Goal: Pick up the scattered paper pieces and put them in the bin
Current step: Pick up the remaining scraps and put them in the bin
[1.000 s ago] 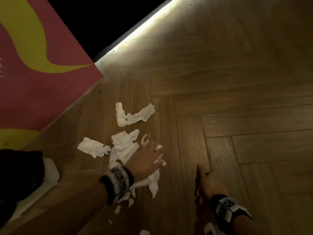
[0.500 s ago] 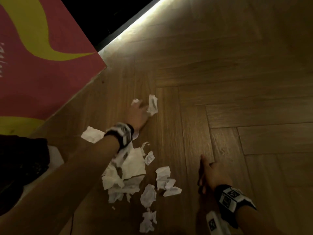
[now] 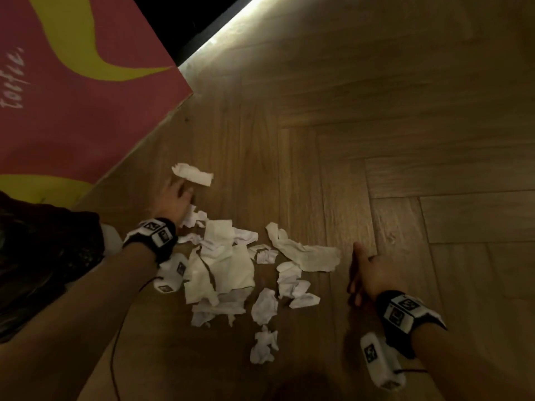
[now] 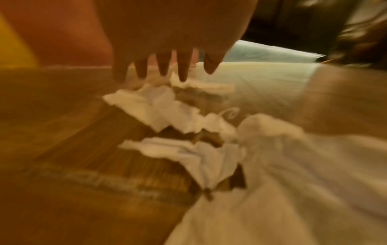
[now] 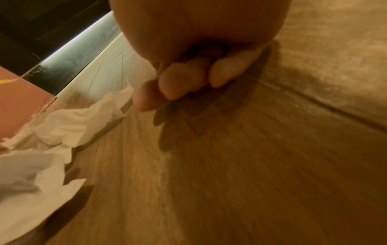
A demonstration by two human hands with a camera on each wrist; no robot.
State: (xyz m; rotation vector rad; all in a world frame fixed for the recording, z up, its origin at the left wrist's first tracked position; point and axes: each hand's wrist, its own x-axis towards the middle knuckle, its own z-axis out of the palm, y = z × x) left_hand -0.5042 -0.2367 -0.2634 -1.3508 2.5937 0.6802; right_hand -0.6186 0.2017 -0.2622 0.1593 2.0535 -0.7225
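Note:
Several torn white paper pieces (image 3: 225, 264) lie heaped on the wooden floor. A long strip (image 3: 304, 251) lies at the heap's right edge and a crumpled bit (image 3: 263, 347) nearer me. One separate strip (image 3: 192, 175) lies further off. My left hand (image 3: 173, 198) reaches just short of that strip, fingers straight and spread (image 4: 182, 73) over the paper (image 4: 163, 109), gripping nothing. My right hand (image 3: 366, 273) rests low over the bare floor to the right of the heap, fingers loosely curled (image 5: 184, 84) and empty. No bin is in view.
A red and yellow panel (image 3: 72, 96) stands at the left, its edge close to my left hand. A dark garment (image 3: 43, 256) covers the lower left. A dark wall base with a light strip (image 3: 220, 33) runs across the back. Wooden floor (image 3: 405, 140) stretches to the right.
My left hand pulled back from the far strip, which now lies against the heap, and moved left toward another strip. The right hand stayed where it was.

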